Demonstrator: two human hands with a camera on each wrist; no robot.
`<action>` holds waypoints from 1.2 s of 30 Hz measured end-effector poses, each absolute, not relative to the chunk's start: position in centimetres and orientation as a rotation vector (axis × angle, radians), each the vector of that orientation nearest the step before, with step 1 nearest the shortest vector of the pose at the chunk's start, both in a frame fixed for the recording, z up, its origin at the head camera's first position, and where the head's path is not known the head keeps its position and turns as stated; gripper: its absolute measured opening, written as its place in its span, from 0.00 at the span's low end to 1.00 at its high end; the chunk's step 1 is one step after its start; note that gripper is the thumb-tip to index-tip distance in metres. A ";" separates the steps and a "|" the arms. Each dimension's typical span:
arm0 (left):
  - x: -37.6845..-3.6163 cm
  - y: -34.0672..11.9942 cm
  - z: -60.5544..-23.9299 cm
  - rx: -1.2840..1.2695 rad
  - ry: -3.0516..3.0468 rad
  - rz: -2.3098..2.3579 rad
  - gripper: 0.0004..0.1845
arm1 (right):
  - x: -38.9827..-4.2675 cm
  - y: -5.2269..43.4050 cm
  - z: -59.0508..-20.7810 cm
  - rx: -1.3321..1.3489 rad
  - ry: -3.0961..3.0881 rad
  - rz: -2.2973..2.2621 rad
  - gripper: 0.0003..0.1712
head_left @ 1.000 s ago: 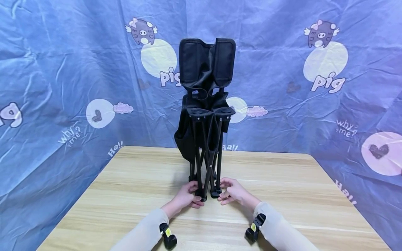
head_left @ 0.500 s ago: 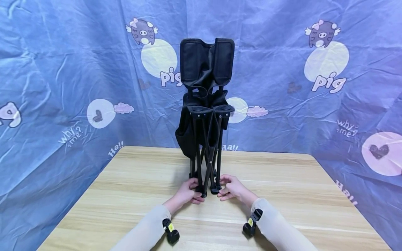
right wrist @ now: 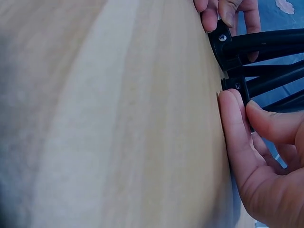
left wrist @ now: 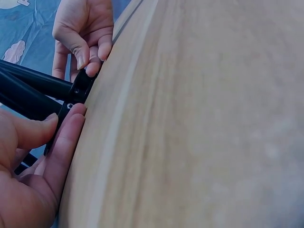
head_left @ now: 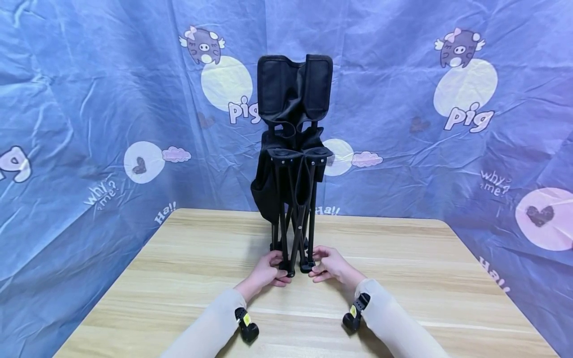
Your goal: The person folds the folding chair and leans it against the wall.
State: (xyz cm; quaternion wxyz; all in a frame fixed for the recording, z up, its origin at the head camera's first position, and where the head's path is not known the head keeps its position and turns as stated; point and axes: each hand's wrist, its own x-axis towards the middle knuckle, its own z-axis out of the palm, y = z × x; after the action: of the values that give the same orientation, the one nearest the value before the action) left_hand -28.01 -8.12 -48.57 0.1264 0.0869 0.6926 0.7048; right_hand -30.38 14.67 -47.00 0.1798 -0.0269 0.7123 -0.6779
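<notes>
Both hands [head_left: 268,272] pinching chair feet [head_left: 295,268] (upright)

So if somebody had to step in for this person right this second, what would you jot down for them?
Left hand: fingers pinch the front left foot of the folded black chair.
Right hand: fingers pinch the front right foot.
The chair stands upright on the wooden table, near its far edge, legs drawn close together, seat fabric bunched between the frame tubes.
Done: the chair looks fully collapsed, with its feet nearly touching.
Left: probably just letting go or laying it down; no carry bag or strap is in view. Keep hold, since it may tip on such a narrow base.
</notes>
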 end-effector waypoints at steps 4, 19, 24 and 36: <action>-28.4 -8.1 -48.7 0.239 2.016 2.058 0.29 | -30.5 14.6 -46.9 -0.057 2.018 -1.917 0.33; -29.1 -7.9 -48.6 0.225 2.021 2.087 0.28 | -31.4 14.3 -46.9 -0.035 2.017 -1.928 0.34; -29.4 -7.9 -48.7 0.223 2.021 2.100 0.28 | -31.9 14.3 -47.0 -0.007 2.017 -1.939 0.33; -30.3 -7.8 -48.8 0.199 2.050 2.121 0.28 | -32.6 14.0 -47.0 0.007 2.043 -1.948 0.33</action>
State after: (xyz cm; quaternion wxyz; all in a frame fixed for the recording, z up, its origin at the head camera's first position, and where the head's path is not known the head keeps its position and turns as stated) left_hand -30.30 -7.75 -48.85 0.0925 0.0671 0.6905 0.7142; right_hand -32.58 13.97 -47.03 0.1587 0.0024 0.7147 -0.6812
